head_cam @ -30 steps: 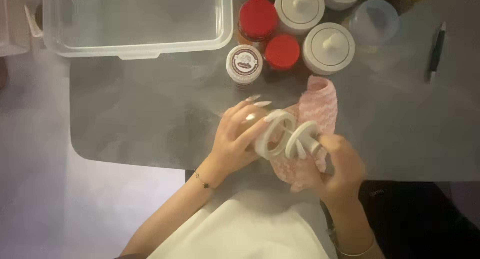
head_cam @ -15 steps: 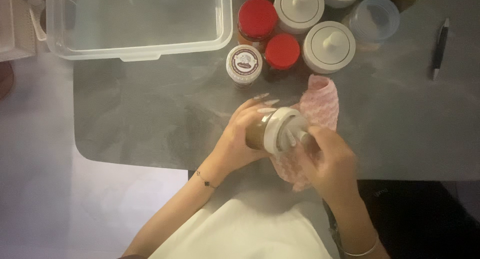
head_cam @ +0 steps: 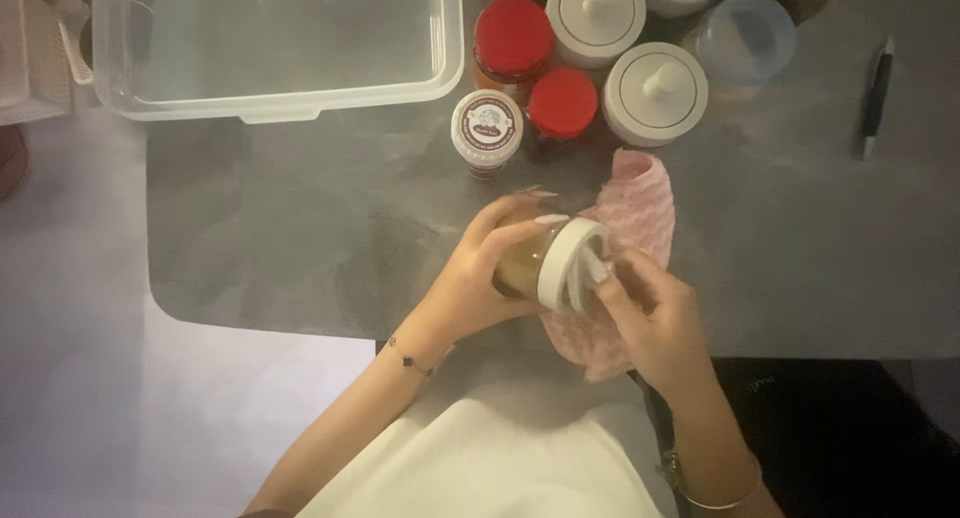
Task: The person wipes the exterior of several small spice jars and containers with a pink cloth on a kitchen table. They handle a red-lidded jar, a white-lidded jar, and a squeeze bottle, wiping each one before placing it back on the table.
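Jar (head_cam: 520, 263): a small glass jar with brownish contents is held tipped on its side above the near part of the table, its mouth turned to the person's right.
Lid (head_cam: 572, 263): a white lid is seated on the jar's mouth; whether it is fully tight cannot be told.
Left hand (head_cam: 478, 278): the jar's body is wrapped by it, the fingers curled over the top and clamped on the glass, the thumb underneath.
Right hand (head_cam: 655, 318): the lid is gripped by it, the fingertips (head_cam: 600, 271) pressed together on the rim from the right.
Cloth (head_cam: 630, 248): a pink patterned cloth is spread on the table just under and behind the jar and the right hand; part of it is covered by them.
Table (head_cam: 300, 228): a grey surface with a rounded near-left corner; everything else is borne by it.
White-lidded jar (head_cam: 487, 130): it is stood upright behind the held jar, well apart from it, with a round picture label on top.
Red-lidded jars (head_cam: 562, 103): two are set just right of the white-lidded jar, one behind the other.
Canisters (head_cam: 655, 93): pale round ones with knobbed lids are grouped beside the red lids.
Cup (head_cam: 745, 40): a clear bluish cup is placed right of the canisters.
Tub (head_cam: 280, 103): a clear plastic tub is set at the far left.
Pen (head_cam: 877, 88): a dark pen is laid at the far right.
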